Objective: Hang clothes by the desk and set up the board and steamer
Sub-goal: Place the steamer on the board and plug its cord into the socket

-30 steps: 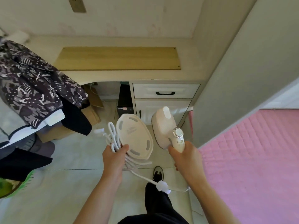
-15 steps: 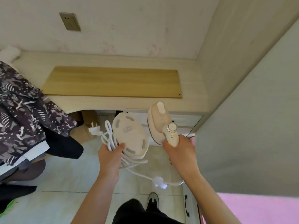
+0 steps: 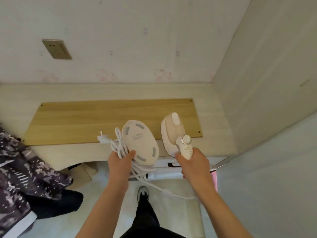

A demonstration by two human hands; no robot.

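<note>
Patterned dark clothes (image 3: 25, 172) hang at the far left, beside the desk (image 3: 214, 117). My left hand (image 3: 119, 163) squeezes the white cord (image 3: 118, 145) loops and the cream oval base (image 3: 140, 141) together. The plug (image 3: 102, 139) sticks out loose and could catch the desk edge. My right hand (image 3: 193, 164) is wrapped tight round the steamer (image 3: 173, 133) handle, over the wooden board (image 3: 111, 121). More cord droops low between my hands, near my shoe (image 3: 143, 193). I might trip on it and drop the steamer.

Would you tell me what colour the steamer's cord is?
White; the coiled cord shows best in the head view.
</note>
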